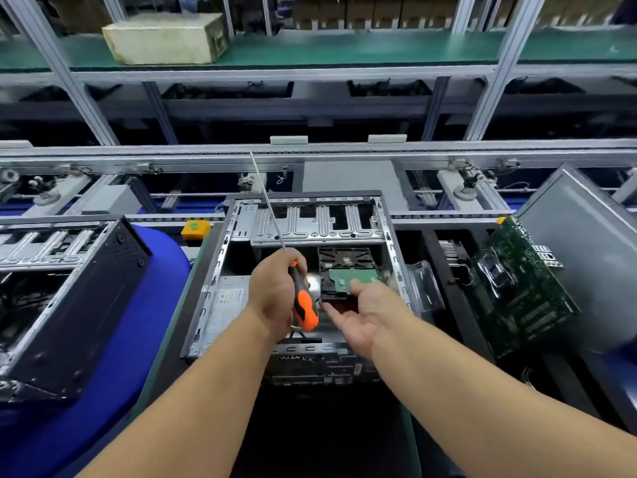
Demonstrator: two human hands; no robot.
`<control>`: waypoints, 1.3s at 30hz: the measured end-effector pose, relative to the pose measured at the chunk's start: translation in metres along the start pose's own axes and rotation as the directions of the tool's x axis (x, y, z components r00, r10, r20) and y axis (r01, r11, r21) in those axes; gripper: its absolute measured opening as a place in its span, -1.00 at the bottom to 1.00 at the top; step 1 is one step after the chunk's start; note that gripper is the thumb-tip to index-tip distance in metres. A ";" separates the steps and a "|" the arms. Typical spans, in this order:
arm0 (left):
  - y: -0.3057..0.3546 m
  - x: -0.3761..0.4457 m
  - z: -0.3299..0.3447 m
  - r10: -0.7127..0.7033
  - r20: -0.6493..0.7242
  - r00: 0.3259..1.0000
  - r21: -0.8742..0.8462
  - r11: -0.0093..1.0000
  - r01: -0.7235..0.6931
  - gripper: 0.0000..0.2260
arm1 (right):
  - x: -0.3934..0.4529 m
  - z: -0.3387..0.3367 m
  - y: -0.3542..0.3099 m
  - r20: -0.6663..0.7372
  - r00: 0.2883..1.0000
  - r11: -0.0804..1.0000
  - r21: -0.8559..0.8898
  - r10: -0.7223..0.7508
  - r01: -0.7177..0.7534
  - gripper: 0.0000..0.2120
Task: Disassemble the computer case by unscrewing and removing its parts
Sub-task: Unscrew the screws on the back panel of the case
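An open computer case (220, 257) lies on its side in front of me, its silver drive cage at the far end. My left hand (272, 288) grips an orange and black screwdriver (305, 305) whose long thin shaft points up and away. My right hand (365, 315) holds a hard drive (344, 270), green circuit board up, by its near end, thumb on top and fingers underneath, over the inside of the case. A power supply (227, 301) with a white label sits in the case's left part.
A second opened case (69, 291) rests on blue padding at the left. A green motherboard (517, 291) leans at the right, beside a grey side panel (586, 236). A conveyor frame (310, 153) runs across behind, with an orange button box (195, 228).
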State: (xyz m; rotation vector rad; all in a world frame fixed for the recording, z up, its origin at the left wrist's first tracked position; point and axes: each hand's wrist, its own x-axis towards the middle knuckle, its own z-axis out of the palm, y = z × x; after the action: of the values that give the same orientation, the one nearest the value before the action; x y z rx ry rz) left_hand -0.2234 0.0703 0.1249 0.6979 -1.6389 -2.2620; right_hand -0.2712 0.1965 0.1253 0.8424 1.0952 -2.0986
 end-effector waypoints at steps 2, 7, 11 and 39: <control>0.013 -0.004 0.007 -0.023 0.038 0.999 -0.012 1.000 0.023 -0.88 | -0.016 -0.007 -0.004 0.039 0.999 0.996 -0.086 -0.031 0.034 -0.77; 0.034 -0.013 0.048 -0.003 0.147 0.989 0.049 0.999 -0.005 -0.89 | -0.041 -0.028 -0.038 0.090 0.964 0.920 -0.289 -0.250 0.265 -0.79; 0.029 -0.026 0.088 -0.015 0.201 0.980 0.078 0.997 -0.001 -0.83 | -0.049 -0.065 -0.084 0.116 0.899 0.826 -0.360 -0.421 0.433 -0.86; -0.134 -0.146 0.386 -0.198 0.133 0.971 0.113 0.976 0.184 -0.85 | -0.054 -0.440 -0.262 0.168 0.775 0.032 -0.972 -0.609 0.235 -0.79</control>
State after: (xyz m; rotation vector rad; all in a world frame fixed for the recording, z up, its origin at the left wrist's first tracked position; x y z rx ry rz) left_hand -0.2915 0.4983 0.1274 0.7631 -1.8342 -2.4283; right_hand -0.3267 0.7074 0.0881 0.0693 2.7267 -1.0045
